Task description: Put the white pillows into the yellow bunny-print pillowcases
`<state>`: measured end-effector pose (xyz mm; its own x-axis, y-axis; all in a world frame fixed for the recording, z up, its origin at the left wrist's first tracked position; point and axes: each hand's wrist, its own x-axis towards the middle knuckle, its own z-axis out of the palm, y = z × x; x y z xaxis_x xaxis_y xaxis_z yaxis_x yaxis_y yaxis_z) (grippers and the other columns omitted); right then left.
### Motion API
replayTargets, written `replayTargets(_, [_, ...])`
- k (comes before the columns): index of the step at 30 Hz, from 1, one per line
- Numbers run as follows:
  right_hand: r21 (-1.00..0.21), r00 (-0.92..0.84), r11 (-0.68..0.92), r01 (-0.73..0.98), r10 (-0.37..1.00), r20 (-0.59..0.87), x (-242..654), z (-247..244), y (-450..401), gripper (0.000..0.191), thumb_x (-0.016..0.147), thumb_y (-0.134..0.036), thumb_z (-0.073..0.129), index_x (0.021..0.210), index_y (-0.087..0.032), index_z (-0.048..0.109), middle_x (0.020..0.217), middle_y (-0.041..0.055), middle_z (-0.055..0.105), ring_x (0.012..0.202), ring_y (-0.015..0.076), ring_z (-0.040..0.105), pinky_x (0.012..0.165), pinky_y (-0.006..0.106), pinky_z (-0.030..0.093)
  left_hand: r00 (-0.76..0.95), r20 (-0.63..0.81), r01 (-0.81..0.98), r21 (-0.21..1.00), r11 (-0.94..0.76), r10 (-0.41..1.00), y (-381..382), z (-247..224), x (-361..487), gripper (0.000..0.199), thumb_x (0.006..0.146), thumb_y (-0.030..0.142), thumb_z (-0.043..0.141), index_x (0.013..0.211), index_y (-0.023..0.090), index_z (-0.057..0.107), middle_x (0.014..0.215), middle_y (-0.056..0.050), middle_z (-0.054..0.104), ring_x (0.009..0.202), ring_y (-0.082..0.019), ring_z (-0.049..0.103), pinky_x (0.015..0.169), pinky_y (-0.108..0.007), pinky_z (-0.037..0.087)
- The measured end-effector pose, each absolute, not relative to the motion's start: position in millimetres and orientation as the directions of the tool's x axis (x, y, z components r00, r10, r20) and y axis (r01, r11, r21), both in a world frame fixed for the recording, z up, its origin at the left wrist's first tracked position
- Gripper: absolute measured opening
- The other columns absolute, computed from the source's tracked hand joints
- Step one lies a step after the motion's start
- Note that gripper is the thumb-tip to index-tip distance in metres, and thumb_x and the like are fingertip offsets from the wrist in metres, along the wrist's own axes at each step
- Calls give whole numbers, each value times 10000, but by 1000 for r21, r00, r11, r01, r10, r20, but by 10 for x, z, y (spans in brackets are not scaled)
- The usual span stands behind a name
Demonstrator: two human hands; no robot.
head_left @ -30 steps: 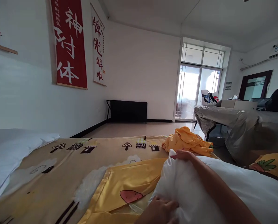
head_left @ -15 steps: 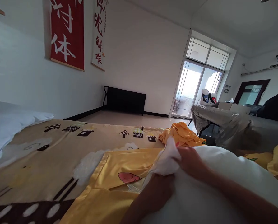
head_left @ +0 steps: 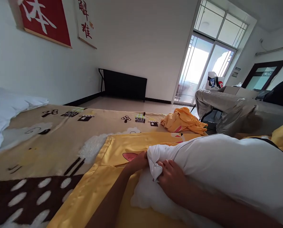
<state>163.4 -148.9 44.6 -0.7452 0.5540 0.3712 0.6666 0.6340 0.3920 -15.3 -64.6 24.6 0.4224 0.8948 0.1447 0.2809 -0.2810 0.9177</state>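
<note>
A plump white pillow [head_left: 227, 164] with a seamed edge lies across the right side of the bed. My left hand [head_left: 139, 161] is closed on the left tip of its bunched end. Close by, my right hand [head_left: 171, 179] grips the same gathered white cloth, its fingers curled into the folds. Below both hands, a softer white fluffy part [head_left: 146, 193] rests on yellow satin fabric [head_left: 108, 186] printed with a pink shape. Whether that fluffy part belongs to the pillow, I cannot tell.
A beige patterned blanket [head_left: 67, 139] covers the bed. Crumpled orange cloth [head_left: 184, 120] lies at its far edge, and a white pillow [head_left: 10, 110] at the left. Beyond stand a black folded panel [head_left: 124, 85] and a plastic-covered sofa [head_left: 236, 107].
The view has tilted down. Both hands have moved from the raised white corner to a lower spot on the cloth, with my left hand now at its left side.
</note>
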Motion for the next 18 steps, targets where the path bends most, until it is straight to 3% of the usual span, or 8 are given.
replayTargets(2, [348, -727, 639, 686, 587, 356, 1586, 375, -1553, 251, 879, -340, 537, 931, -156, 701, 1185, 141, 609, 1002, 247, 537, 867, 396, 390, 414, 124, 245, 939, -242, 902, -627, 256, -151, 313, 621, 266, 548, 849, 130, 712, 749, -29, 718, 747, -217, 617, 695, -296, 483])
replayTargets(5, [270, -698, 645, 715, 647, 307, 1534, 302, -1680, 539, 826, -603, 490, 950, -125, 705, 1224, 187, 579, 1097, 309, 501, 916, 452, 371, 319, 108, 212, 960, -182, 942, -578, 251, -178, 316, 622, 285, 506, 797, 110, 702, 737, -41, 705, 747, -208, 607, 679, -287, 476])
replayTargets(7, [273, -699, 644, 715, 666, 260, 1510, 250, -1740, 609, 776, -643, 521, 974, -95, 696, 1284, 225, 526, 1118, 340, 490, 931, 484, 358, 212, 94, 192, 972, -136, 973, -540, 243, -217, 320, 634, 313, 494, 799, 114, 682, 773, -57, 694, 777, -203, 609, 679, -286, 480])
replayTargets(10, [372, -730, 633, 679, 638, 246, 1480, 161, -1747, 384, 812, -412, 585, 971, -76, 683, 1290, 247, 512, 1076, 329, 523, 893, 471, 380, 83, 61, 161, 984, -74, 995, -512, 257, -282, 328, 640, 354, 499, 825, 127, 647, 855, -87, 675, 825, -214, 621, 623, -280, 486])
replayTargets(13, [402, -729, 612, 681, 620, 290, 1522, 200, -1627, 179, 830, -185, 553, 939, -104, 669, 1093, 194, 637, 914, 256, 583, 783, 394, 429, 33, 70, 148, 986, -74, 997, -533, 319, -336, 323, 623, 379, 529, 800, 132, 641, 927, -105, 666, 843, -216, 623, 624, -280, 487])
replayTargets(18, [206, -686, 662, 720, 636, 354, 2138, 934, -1179, 137, 731, -47, 548, 694, -144, 638, 700, 76, 656, 712, 170, 585, 719, 305, 435, 31, 118, 158, 980, -121, 993, -582, 446, -442, 343, 660, 406, 516, 829, 139, 649, 969, -110, 673, 905, -225, 624, 701, -295, 484])
